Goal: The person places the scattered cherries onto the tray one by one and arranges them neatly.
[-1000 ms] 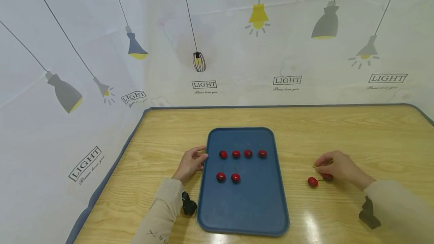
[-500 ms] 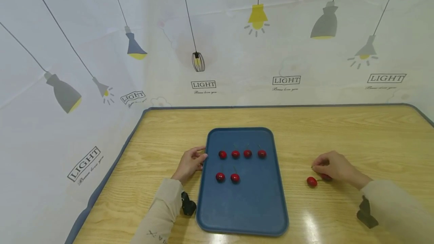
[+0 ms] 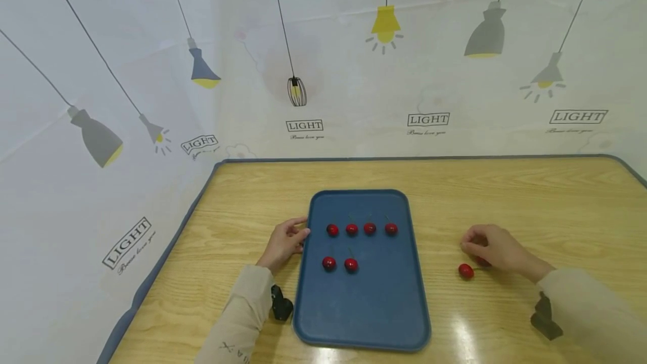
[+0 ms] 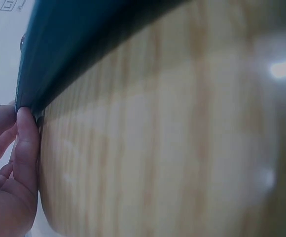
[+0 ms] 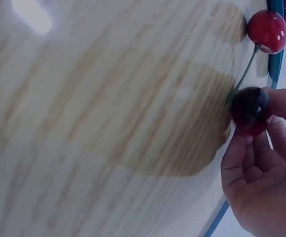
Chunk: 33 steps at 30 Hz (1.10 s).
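In the head view, my left hand (image 3: 284, 245) touches the left rim of a blue tray (image 3: 361, 319) with thumb and fingertips. Red cherries with stems lie on the tray in two rows: several across the upper row, and a pair, including one cherry (image 3: 351, 264), below. Right of the tray, my right hand (image 3: 497, 249) has thumb and index finger together, seemingly pinching a stem. The dark red cherry (image 5: 251, 111) at those fingers shows in the right wrist view; the hand mostly hides it from above. Beside it, another cherry (image 3: 466, 271) lies on the table, its stem reaching toward the hand.
The wooden table (image 3: 556, 201) has a dark blue border along its back and left. A pale cloth (image 3: 349, 66) printed with lamps hangs behind it. Black devices sit at both wrists, such as the left wrist device (image 3: 281, 303).
My right hand has shifted slightly left, and the cherry beneath it has moved a little left too. The left hand, the tray and the cherries on it stay put.
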Each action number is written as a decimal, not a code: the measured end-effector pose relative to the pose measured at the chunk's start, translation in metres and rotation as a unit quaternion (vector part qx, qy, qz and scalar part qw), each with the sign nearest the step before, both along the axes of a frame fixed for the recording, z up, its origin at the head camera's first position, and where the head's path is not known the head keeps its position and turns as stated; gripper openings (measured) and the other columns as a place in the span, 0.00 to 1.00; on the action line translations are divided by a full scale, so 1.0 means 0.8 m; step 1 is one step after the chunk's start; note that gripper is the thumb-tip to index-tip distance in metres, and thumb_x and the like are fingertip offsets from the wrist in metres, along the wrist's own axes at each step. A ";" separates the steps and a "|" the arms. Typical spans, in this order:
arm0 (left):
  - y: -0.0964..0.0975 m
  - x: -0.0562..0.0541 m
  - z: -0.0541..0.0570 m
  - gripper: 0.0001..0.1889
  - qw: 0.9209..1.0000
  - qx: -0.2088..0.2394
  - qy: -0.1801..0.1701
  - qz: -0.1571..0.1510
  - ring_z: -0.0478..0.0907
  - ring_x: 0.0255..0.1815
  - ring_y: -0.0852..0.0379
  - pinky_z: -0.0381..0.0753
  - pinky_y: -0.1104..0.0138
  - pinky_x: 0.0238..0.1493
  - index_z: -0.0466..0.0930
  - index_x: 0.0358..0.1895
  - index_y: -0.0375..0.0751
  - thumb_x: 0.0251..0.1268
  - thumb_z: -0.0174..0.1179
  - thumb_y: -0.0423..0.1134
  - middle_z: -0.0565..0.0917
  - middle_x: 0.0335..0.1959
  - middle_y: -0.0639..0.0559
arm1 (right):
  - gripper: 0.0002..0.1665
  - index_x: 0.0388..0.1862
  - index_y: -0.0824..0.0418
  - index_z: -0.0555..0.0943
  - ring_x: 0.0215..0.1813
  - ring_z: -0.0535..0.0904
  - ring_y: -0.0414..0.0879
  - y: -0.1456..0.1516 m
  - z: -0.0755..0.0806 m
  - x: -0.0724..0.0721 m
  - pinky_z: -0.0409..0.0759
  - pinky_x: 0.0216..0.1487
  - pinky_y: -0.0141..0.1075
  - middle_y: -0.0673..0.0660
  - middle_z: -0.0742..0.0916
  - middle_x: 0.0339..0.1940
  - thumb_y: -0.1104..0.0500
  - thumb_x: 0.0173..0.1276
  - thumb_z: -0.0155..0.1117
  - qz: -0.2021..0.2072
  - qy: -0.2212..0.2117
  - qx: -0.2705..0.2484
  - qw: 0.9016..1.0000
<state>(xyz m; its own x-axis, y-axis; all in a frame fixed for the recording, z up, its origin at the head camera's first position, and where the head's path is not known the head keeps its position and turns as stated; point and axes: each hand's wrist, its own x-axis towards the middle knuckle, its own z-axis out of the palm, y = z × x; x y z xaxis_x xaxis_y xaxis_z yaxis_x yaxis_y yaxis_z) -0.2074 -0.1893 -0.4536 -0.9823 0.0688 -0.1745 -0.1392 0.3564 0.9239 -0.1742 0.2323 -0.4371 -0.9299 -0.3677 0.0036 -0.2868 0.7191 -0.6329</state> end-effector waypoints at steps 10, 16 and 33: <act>0.001 0.001 0.001 0.20 1.000 0.005 0.002 0.002 0.72 0.22 0.59 0.77 0.68 0.24 0.70 0.58 0.38 0.61 0.54 0.33 0.73 0.30 0.46 | 0.07 0.35 0.68 0.78 0.30 0.73 0.38 0.000 0.003 -0.006 0.74 0.31 0.29 0.51 0.81 0.28 0.64 0.59 0.59 -0.016 -0.015 -0.050 0.999; 0.001 0.000 0.000 0.20 1.000 -0.001 -0.002 0.005 0.72 0.23 0.59 0.77 0.68 0.25 0.70 0.58 0.39 0.61 0.55 0.34 0.74 0.31 0.46 | 0.12 0.41 0.73 0.76 0.29 0.76 0.40 0.004 0.007 -0.008 0.76 0.28 0.31 0.56 0.80 0.29 0.65 0.61 0.57 -0.010 -0.049 -0.100 0.994; 0.001 -0.002 -0.002 0.20 1.000 -0.001 -0.003 0.007 0.73 0.23 0.59 0.78 0.68 0.25 0.70 0.58 0.39 0.61 0.55 0.34 0.74 0.31 0.46 | 0.19 0.47 0.74 0.73 0.35 0.78 0.46 -0.033 0.039 -0.009 0.79 0.37 0.39 0.65 0.78 0.36 0.60 0.64 0.56 0.001 -0.087 -0.181 0.980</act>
<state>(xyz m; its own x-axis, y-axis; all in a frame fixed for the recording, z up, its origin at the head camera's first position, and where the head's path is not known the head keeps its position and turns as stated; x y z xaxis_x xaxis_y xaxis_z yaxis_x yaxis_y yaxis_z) -0.2092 -0.1888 -0.4552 -0.9820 0.0554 -0.1804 -0.1494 0.3559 0.9225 -0.1817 0.2055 -0.4055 -0.9271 -0.3740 -0.0248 -0.1528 0.4377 -0.8860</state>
